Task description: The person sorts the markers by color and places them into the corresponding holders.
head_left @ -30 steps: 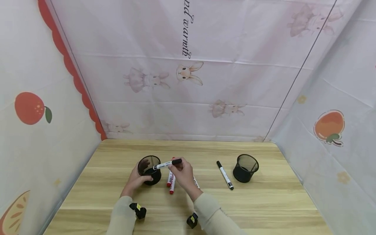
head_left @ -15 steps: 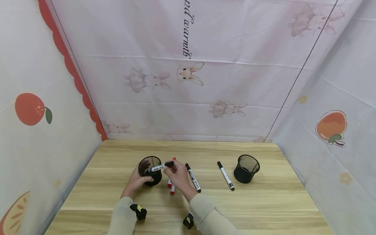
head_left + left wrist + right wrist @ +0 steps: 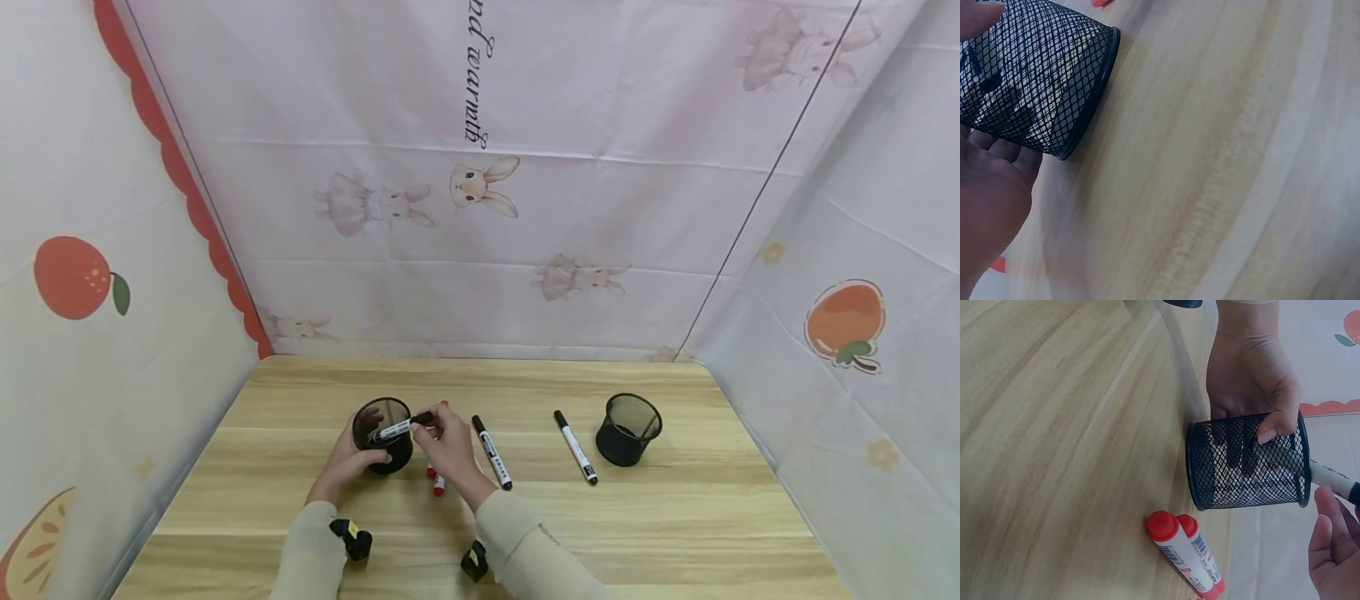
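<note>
My left hand holds a black mesh pen holder around its side, thumb on the near face and fingers behind. The right hand pinches a white whiteboard marker by its black cap end. The marker slants through the mouth of the pen holder, its lower end inside; through the mesh in the right wrist view its body shows faintly. In the left wrist view the holder leans across the corner above the palm. Two red-capped markers lie beside the holder, partly hidden by my right hand in the head view.
Right of my right hand lies a black-capped marker. Farther right is another black-capped marker, next to a second mesh pen holder standing upright. Printed cloth walls border the wooden table at the back and sides.
My right hand has moved left and the marker has gone deeper into the pen holder. The black-capped marker behind that hand has come into full view. My left hand stays in place.
</note>
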The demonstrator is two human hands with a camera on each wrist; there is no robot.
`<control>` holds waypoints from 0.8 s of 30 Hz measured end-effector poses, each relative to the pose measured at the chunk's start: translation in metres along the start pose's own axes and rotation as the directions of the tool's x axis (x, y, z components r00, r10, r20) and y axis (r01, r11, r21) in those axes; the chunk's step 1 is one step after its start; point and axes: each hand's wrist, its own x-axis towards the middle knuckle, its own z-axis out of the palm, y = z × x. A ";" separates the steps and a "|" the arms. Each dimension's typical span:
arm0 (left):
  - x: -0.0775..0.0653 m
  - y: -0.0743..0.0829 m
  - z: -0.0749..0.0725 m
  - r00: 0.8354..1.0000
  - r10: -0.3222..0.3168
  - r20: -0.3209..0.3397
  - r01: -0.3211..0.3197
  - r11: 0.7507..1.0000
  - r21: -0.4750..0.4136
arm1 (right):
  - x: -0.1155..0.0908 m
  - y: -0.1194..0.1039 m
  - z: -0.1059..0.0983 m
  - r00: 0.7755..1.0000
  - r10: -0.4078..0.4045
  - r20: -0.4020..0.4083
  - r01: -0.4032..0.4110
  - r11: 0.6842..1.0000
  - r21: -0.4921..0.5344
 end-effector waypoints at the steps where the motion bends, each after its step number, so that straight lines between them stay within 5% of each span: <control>1: 0.000 0.000 0.000 1.000 0.002 -0.001 -0.002 1.000 0.006 | 0.000 0.001 0.000 1.000 0.003 0.001 -0.003 1.000 -0.015; 10: -0.001 0.002 0.000 1.000 -0.026 -0.003 0.026 1.000 -0.002 | 0.002 0.003 0.002 0.999 0.009 0.033 -0.006 0.995 -0.098; 24: -0.002 0.003 0.001 1.000 -0.019 -0.011 0.019 0.999 -0.031 | 0.002 0.006 -0.001 0.998 0.046 0.046 -0.043 0.997 -0.070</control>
